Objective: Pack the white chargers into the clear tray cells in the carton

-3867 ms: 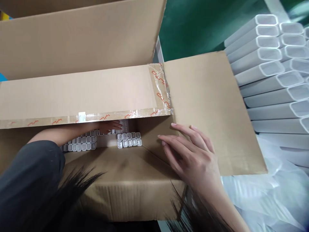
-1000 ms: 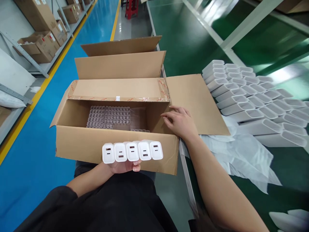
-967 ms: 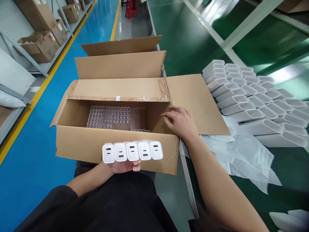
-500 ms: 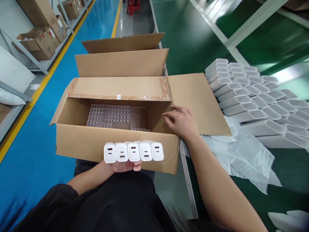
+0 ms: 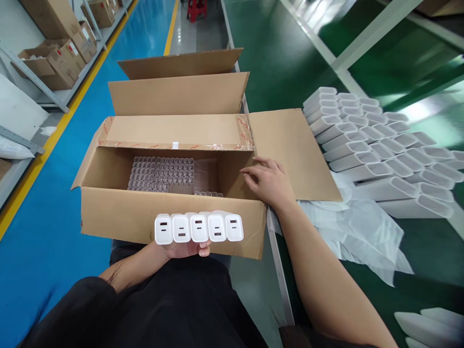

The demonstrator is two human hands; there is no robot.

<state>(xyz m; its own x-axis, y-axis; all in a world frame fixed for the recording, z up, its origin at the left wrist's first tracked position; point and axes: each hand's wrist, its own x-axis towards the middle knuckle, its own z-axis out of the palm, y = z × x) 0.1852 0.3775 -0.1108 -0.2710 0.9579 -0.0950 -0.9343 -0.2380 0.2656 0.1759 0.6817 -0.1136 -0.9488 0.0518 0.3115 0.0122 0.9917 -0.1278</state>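
Observation:
My left hand [image 5: 186,249] is closed from below around a row of several white charger housings [image 5: 199,228], whose end faces with small port slots point toward me. They are held in front of the near wall of an open cardboard box [image 5: 170,205]. Inside the box stand many small, pale, clear-looking pieces [image 5: 174,169] in tight rows, too small to name. At the box's right edge is my right hand [image 5: 270,181], fingers stretched toward the opening and holding nothing. Part of my left palm is hidden behind the housings.
To the right, white oval tubes [image 5: 380,140] lie stacked on a green surface beside a crumpled translucent sheet [image 5: 358,227]. More white pieces [image 5: 431,328] lie at bottom right. A shelf with cardboard boxes [image 5: 60,63] runs along the left. A red stool [image 5: 196,9] stands far back.
The whole view has shifted slightly left. Both hands keep nearly the same pose, the left one still holding the charger housings, the right one still at the box edge.

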